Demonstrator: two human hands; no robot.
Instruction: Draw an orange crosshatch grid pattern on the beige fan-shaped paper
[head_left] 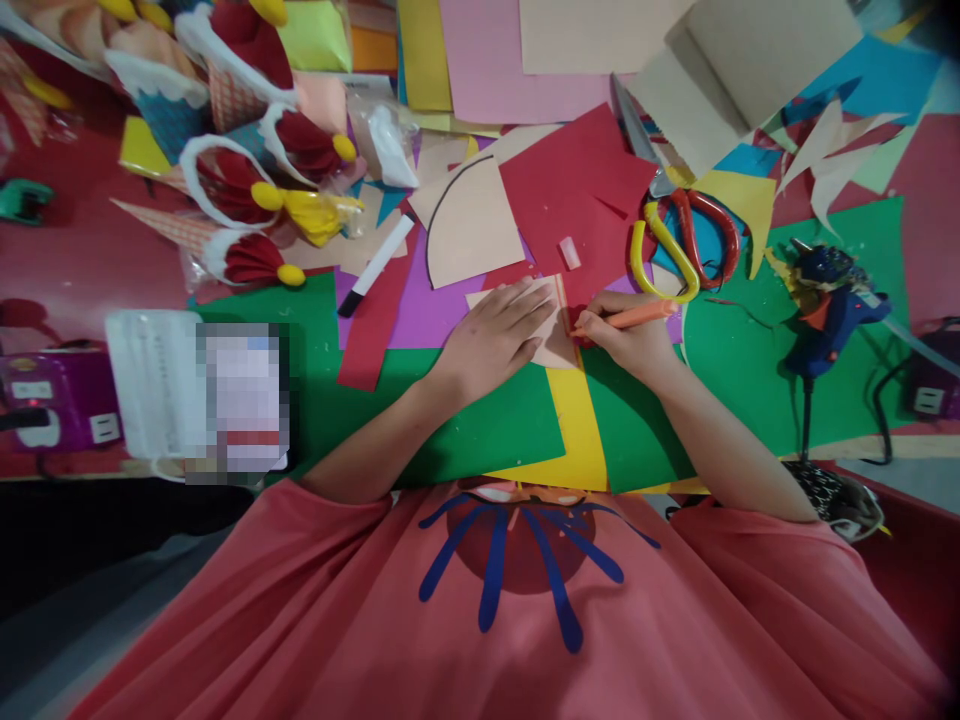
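Observation:
My left hand [499,340] lies flat with its fingers stretched out, pressing on a peach paper piece [553,347]. An orange line runs along that paper's right edge. In my right hand [626,335] is an orange marker [636,315], its tip down by the paper's right edge. Just above my hands rests a peach paper quarter circle [476,225] with a black curved edge. A small pinkish cap-like piece [569,253] sits on the red paper [574,190]. To the left is a white marker with a black end [377,262].
Scissors with red and yellow handles [686,245] lie at upper right, blades pointing away. A blue glue gun [836,310] is farther right. Several paper cone figures [247,250] crowd the upper left. A blurred-out phone [244,400] and a purple power socket [56,400] are at left.

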